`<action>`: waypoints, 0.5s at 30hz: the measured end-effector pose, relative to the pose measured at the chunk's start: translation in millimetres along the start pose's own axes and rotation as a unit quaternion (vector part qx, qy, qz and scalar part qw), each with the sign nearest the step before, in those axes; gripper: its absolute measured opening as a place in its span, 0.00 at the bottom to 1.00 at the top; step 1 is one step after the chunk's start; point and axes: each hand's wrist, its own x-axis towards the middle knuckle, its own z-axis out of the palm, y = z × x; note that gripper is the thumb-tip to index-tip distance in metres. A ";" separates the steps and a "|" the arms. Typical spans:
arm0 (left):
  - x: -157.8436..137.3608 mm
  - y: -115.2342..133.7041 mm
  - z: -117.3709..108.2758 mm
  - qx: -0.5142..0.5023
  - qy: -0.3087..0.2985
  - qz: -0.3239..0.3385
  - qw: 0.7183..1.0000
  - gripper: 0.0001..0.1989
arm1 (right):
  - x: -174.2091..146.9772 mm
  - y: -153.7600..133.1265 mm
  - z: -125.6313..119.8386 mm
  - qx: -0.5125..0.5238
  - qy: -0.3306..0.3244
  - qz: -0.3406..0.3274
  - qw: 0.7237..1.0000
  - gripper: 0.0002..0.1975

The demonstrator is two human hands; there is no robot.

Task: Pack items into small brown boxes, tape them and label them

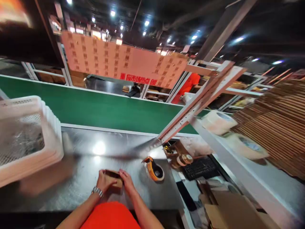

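Dim and near black up top, dotted with small white ceiling lamps (112, 13) haloed in blue. Much brighter below. Lit from overhead, with hard round glare on the steel tabletop (78, 178). Blown out to orange-white in the top-left corner, over a dark panel (26, 44). Brownish patch on the steel beside the white basket (53, 140): shadow or reflection, can't tell. Smeared inside the basket. Soft but readable at left hand (103, 183), right hand (128, 181) and small cardboard box (119, 184). Stretched wide-angle at the edges, worst on the cardboard stack (278, 124). Blurry in the far background.
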 end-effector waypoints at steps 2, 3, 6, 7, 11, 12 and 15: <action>2.1 -12.5 1.5 -0.052 0.018 0.008 0.998 0.44 | -1.4 16.1 -3.4 -0.027 -0.010 -0.009 1.000 0.37; 4.9 -15.4 2.0 -0.066 0.016 0.013 0.998 0.42 | -1.3 22.4 -4.8 -0.039 -0.015 -0.021 0.999 0.37; 12.1 -18.1 2.8 -0.072 -0.001 0.017 0.997 0.32 | 1.4 35.6 -7.2 -0.070 -0.030 -0.041 0.996 0.36; 13.1 -18.6 3.1 -0.068 -0.003 0.017 0.998 0.30 | 3.1 38.0 -8.8 -0.084 -0.038 -0.044 0.995 0.36; 11.8 -22.2 5.0 -0.044 -0.014 0.017 0.999 0.27 | 12.5 35.0 -40.9 -0.201 -0.017 -0.095 0.975 0.35; 11.2 -22.9 5.4 -0.039 -0.018 0.017 0.999 0.27 | 15.0 31.3 -58.1 -0.242 0.024 -0.127 0.962 0.36; 11.5 -22.4 5.8 -0.040 -0.027 0.013 0.999 0.26 | 20.1 19.1 -125.9 -0.356 0.196 -0.209 0.890 0.40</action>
